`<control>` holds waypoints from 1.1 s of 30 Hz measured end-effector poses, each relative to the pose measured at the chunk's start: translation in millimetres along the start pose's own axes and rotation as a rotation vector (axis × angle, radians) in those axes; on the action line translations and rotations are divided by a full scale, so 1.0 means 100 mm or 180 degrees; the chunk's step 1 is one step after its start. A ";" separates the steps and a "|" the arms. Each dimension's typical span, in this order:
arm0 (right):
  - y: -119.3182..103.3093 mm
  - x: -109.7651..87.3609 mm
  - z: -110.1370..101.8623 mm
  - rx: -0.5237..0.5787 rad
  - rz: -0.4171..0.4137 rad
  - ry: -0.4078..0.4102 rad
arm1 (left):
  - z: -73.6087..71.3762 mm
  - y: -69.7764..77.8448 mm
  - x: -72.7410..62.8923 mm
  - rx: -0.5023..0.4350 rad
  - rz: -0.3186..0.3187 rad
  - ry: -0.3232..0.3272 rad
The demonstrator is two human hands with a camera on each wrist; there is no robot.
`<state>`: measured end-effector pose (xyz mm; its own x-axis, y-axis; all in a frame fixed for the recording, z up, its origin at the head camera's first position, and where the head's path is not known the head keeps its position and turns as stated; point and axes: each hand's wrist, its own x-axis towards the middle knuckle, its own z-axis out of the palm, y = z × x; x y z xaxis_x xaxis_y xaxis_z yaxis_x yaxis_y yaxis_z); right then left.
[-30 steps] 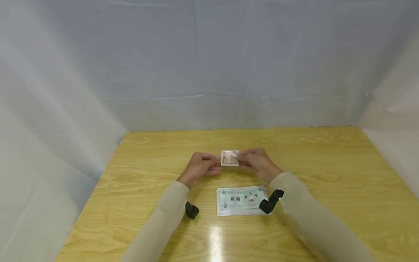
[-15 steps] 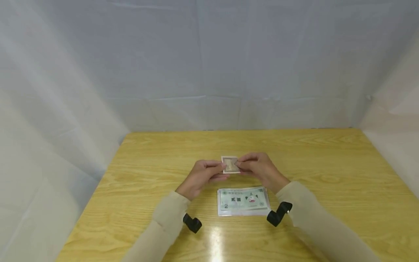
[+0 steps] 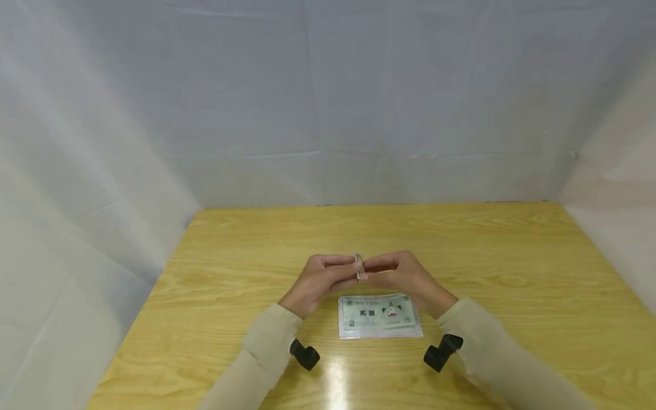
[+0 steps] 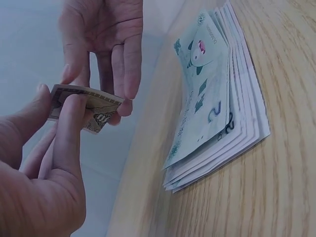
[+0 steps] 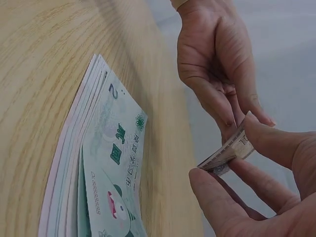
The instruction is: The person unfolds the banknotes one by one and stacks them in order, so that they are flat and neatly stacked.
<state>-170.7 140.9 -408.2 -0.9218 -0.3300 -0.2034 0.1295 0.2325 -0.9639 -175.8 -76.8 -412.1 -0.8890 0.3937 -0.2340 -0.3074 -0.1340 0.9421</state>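
Both hands hold a small folded brown banknote (image 3: 359,267) in the air, beyond a stack of notes. It stands nearly edge-on to the head camera. The left hand (image 3: 319,280) pinches it between thumb and fingers. From the other side, the right hand (image 3: 410,280) has thumb and fingertips on its edges. In the left wrist view the folded banknote (image 4: 96,104) bows slightly, its dark border along the top. A pale face of the banknote (image 5: 234,150) shows in the right wrist view, with the right thumb at its upper end.
A stack of play banknotes (image 3: 379,319) lies on the wooden table (image 3: 215,296), nearer the person than the hands. Its green top note (image 4: 202,89) bears a 2 and curls up above the paler notes. White sheeting (image 3: 328,102) hangs behind and on both sides.
The folded banknote has turned from facing the camera to nearly edge-on. Both hands have come lower and nearer the person, and their fingertips are closer together. The stack stays put.
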 end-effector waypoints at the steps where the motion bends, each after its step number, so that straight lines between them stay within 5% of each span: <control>1: -0.01 0.00 0.01 -0.0013 0.0005 0.0013 | 0.00 -0.01 0.00 0.0005 0.0002 0.0016; 8: -0.03 -0.02 0.04 -0.0018 0.0030 0.0032 | 0.01 -0.06 0.04 0.0022 0.0060 0.0061; 18: -0.08 -0.08 -0.08 0.0320 0.0130 -0.0316 | 0.03 -0.05 0.03 0.0132 -0.0008 0.0013; 33: 0.00 -0.21 -0.24 0.0288 0.0078 -0.0104 | 0.06 0.00 -0.20 0.1009 0.0182 0.0336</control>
<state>-160.2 170.0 -400.3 -0.9058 -0.3552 -0.2311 0.1856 0.1576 -0.9699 -156.1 -79.0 -406.4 -0.9371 0.2951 -0.1866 -0.1498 0.1430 0.9783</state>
